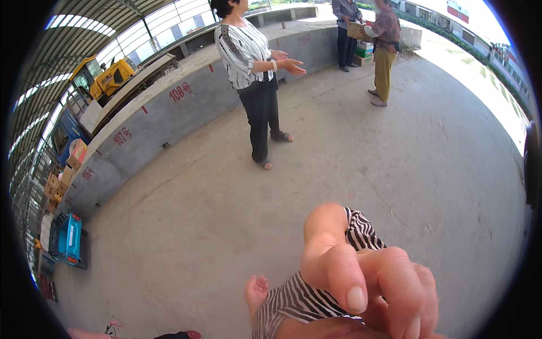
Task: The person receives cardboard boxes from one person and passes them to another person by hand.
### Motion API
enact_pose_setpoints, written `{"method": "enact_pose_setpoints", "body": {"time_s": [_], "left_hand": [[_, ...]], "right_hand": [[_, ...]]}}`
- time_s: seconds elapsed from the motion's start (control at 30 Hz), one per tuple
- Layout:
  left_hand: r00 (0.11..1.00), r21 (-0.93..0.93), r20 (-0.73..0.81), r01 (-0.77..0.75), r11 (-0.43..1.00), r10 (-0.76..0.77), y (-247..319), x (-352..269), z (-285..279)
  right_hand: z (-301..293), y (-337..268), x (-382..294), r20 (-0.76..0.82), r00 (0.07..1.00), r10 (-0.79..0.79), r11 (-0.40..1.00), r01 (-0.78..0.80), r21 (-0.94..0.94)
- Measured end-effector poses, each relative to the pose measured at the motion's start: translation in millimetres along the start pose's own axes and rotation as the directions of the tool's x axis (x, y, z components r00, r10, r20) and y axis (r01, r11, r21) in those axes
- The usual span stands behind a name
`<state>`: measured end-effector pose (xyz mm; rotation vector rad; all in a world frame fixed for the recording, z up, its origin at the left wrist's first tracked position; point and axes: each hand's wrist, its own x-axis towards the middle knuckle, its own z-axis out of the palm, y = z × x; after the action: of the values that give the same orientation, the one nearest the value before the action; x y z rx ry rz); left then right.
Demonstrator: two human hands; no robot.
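Note:
A large hand, which looks like my right hand (368,275), is raised close to the camera. Its thumb and fingers curl downward; the inside of the grip is hidden, and no held object shows. Behind it lies black-and-white striped clothing (296,296). Lower and to the left, a small hand, apparently my left hand (256,292), sits at the edge of the striped cloth with its fingers slightly apart and no object in it. Bare skin crosses the bottom edge beneath the cloth.
Facing me on the concrete floor (190,237), a person (254,55) holds out both hands. Farther back, two people stand at a cardboard box (359,31). A low concrete wall (203,93) runs behind; a blue three-wheeled vehicle (70,239) is at left. Part of someone shows bottom left.

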<state>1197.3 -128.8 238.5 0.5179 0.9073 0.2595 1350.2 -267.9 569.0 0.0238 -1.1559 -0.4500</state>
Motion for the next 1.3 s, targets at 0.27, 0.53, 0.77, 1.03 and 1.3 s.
{"method": "enact_pose_setpoints", "body": {"time_s": [0.27,0.53,0.77,1.03,1.3], "left_hand": [[1.000,0.048,-0.012,-0.022,0.999,0.022,-5,12,-7],[0.995,-0.112,0.099,-0.007,0.994,0.019,-32,59,-35],[0.989,0.018,-0.001,-0.147,0.989,0.147,-36,77,-1],[0.954,0.010,-0.193,-0.230,0.973,0.228,-55,55,40],[0.784,0.514,-0.207,-0.421,0.747,0.585,-125,29,-14]], "right_hand": [[-16,-6,-15,0.131,0.984,-0.119,0.993,0.115,0.036],[-76,3,-35,0.502,0.849,0.164,0.986,-0.144,-0.078],[12,28,-29,-0.616,0.744,0.258,0.956,-0.290,0.051],[-23,20,-86,-0.228,0.622,0.749,0.552,-0.394,0.735],[-17,-11,-87,0.202,0.393,0.897,0.130,-0.671,0.730]]}}
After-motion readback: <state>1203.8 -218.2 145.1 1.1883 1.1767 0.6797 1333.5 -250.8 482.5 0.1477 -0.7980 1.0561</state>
